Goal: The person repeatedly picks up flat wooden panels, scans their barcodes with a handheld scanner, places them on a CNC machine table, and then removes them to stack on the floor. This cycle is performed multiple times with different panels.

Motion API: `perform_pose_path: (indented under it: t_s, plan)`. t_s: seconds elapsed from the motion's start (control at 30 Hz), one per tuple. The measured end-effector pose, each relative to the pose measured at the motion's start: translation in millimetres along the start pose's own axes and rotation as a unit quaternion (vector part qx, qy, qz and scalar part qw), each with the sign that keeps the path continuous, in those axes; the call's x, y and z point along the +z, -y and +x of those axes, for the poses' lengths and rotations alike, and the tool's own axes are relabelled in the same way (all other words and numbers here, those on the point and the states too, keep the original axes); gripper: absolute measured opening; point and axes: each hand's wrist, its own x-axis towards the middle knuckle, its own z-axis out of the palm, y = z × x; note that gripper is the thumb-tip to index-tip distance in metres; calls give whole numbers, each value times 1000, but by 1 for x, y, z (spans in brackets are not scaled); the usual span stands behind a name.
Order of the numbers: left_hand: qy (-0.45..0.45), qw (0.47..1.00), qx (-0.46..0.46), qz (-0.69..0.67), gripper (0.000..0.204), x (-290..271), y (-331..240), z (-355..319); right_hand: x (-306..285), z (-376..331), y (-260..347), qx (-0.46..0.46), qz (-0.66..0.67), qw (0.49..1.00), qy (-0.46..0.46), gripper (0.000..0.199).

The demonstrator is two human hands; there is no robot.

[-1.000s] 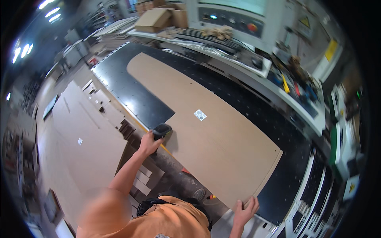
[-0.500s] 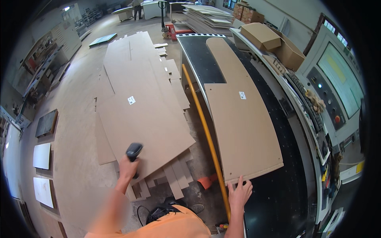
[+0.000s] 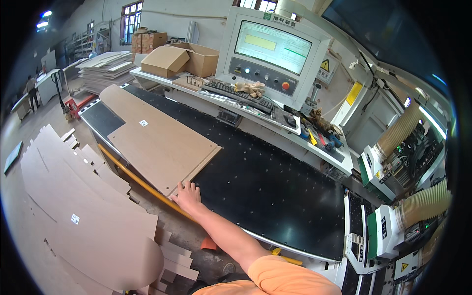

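Note:
My right hand point(image 3: 187, 197) reaches out with its fingers apart, fingertips resting on the near end of a tan wooden panel point(image 3: 160, 142). The panel lies flat on a black machine bed point(image 3: 265, 196). It has a notch at its far left, a rounded far end and a small white label. A narrow strip runs along its near end beside my fingers. My left hand is out of sight. To the left lies a stack of similar panels point(image 3: 54, 187), the top one bearing a label; a blurred patch covers part of its near end.
A yellow rail point(image 3: 142, 182) runs along the bed's near side. Beyond the bed, a ledge carries a keyboard point(image 3: 238, 96), gloves point(image 3: 250, 89) and cardboard boxes point(image 3: 164, 61) below a control screen point(image 3: 273, 43). Machine heads with ribbed hoses point(image 3: 398, 130) stand at right. Offcuts point(image 3: 177, 263) lie below.
My view has swung to the right, toward the control screen and machine heads. The left hand, which held a black handheld scanner over the stack, has left the view. My right hand stays at the panel's end.

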Motion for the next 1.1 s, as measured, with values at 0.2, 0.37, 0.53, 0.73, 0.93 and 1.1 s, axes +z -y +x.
perform_pose_path:
  t_s: [0.2,0.37,0.53,0.73,0.93,1.1]
  plan:
    - [13,1000,10,15,35,31,-2,-21,14,-97,3,-130,153,971,-132,60]
    - [47,998,38,8,35,48,12,-53,67,-234,44,110,608,738,272,55]
    - [83,995,-54,27,49,84,25,-93,75,-257,66,305,621,701,172,38]
    - [84,996,1,29,51,43,-24,-67,4,-272,50,199,756,619,81,23]
    - [-18,995,93,-30,32,23,-122,1,-66,-266,-10,260,706,657,50,30]
    - [4,999,44,17,34,44,-102,3,-121,-279,-105,336,635,694,46,32]
